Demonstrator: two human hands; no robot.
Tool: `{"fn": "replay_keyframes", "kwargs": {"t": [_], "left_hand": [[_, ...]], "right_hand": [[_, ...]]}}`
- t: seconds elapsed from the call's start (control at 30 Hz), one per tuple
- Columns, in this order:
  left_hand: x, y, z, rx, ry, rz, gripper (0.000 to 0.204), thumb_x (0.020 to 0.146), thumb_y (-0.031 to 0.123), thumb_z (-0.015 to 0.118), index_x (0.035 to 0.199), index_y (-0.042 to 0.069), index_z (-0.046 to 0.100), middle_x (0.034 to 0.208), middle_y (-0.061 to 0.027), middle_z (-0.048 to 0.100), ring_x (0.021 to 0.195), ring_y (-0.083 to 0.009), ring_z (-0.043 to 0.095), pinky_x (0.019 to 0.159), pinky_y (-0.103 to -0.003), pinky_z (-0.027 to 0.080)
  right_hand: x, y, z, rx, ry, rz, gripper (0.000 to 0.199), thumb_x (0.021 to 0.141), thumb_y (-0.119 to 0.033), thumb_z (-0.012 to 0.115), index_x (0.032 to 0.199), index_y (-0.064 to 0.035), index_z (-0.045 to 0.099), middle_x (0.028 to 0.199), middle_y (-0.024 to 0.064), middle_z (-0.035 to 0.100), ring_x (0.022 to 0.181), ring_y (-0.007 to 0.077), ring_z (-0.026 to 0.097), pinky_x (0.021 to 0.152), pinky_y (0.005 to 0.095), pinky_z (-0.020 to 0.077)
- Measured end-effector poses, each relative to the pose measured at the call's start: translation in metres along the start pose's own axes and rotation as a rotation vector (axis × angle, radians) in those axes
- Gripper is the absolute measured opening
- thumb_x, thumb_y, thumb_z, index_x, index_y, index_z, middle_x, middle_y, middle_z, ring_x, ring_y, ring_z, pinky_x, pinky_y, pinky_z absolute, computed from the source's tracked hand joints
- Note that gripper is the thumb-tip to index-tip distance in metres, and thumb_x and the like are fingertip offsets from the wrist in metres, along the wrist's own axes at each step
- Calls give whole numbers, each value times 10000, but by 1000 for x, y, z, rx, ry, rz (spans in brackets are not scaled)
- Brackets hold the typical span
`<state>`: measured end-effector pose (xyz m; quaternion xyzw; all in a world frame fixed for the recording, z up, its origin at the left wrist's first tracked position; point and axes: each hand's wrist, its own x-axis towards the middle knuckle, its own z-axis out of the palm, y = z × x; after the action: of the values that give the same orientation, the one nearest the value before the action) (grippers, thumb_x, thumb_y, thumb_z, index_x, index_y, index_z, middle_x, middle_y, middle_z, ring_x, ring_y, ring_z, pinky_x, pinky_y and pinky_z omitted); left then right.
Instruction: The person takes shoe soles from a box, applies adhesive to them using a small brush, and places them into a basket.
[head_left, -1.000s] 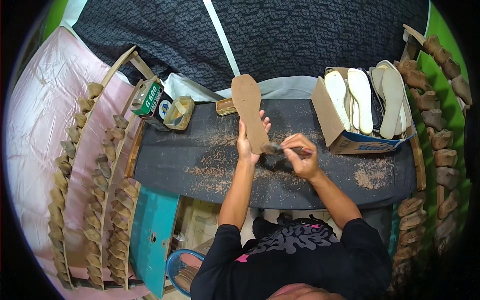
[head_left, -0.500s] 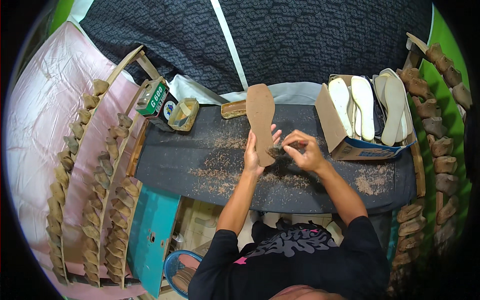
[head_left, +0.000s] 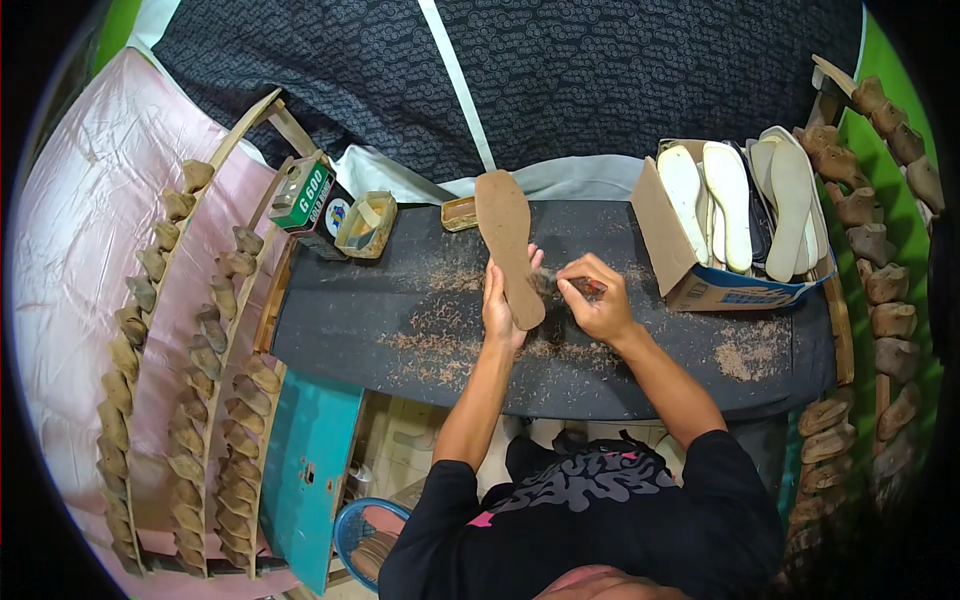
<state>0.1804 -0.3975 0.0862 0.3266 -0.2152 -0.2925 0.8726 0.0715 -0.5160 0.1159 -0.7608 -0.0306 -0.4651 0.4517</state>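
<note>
A brown shoe sole [head_left: 505, 225] stands nearly lengthwise over the table, its top leaning slightly left. My left hand [head_left: 498, 312] is closed on its lower part, with the fingers behind it and their tips showing past the right edge. In my right hand [head_left: 603, 305] is a small brush, gripped between thumb and fingers. The dark, blurred bristles [head_left: 544, 281] are at the sole's lower right edge; whether they touch it I cannot tell. Brown shavings [head_left: 435, 350] lie scattered on the dark tabletop [head_left: 330, 330] below both hands.
A cardboard box [head_left: 735, 292] of pale insoles stands at the right. A metal can [head_left: 310, 210], a plastic tub [head_left: 367, 228] and a small tray [head_left: 460, 213] line the back left. Racks of wooden-looking pieces [head_left: 205, 355] flank the table. A blue basket [head_left: 350, 540] sits low left.
The sole has shifted a little left and tilted. The brush has moved from the sole's lower face to its right edge, and my right hand is slightly higher.
</note>
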Motion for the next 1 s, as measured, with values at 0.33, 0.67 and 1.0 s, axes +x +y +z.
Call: {"fn": "replay_keyframes", "kwargs": {"t": [0.33, 0.67, 1.0], "left_hand": [[4, 10, -25, -91, 41, -37, 478, 1071, 371, 289, 1498, 165, 229, 1474, -206, 405, 1364, -395, 409, 1139, -503, 340], [9, 38, -50, 9, 10, -59, 494, 1074, 370, 286, 1498, 117, 268, 1443, -195, 450, 1291, -335, 497, 1092, -477, 409], [23, 83, -110, 174, -93, -200, 587, 1055, 381, 373, 1520, 45, 247, 1300, -168, 534, 1031, -274, 648, 823, -401, 576]], "right_hand": [[-7, -4, 5, 69, -91, 212, 36, 838, -6, 669, 868, 13, 673, 796, 89, 625, 694, 154, 605, 642, 281, 465], [28, 6, 61, 25, 86, 155, 65, 862, 0, 664, 925, 8, 673, 888, 95, 653, 778, 152, 625, 683, 277, 485], [100, 17, 110, -176, 262, -110, 100, 866, 17, 662, 964, 0, 673, 993, 135, 668, 916, 247, 659, 775, 324, 518]]}}
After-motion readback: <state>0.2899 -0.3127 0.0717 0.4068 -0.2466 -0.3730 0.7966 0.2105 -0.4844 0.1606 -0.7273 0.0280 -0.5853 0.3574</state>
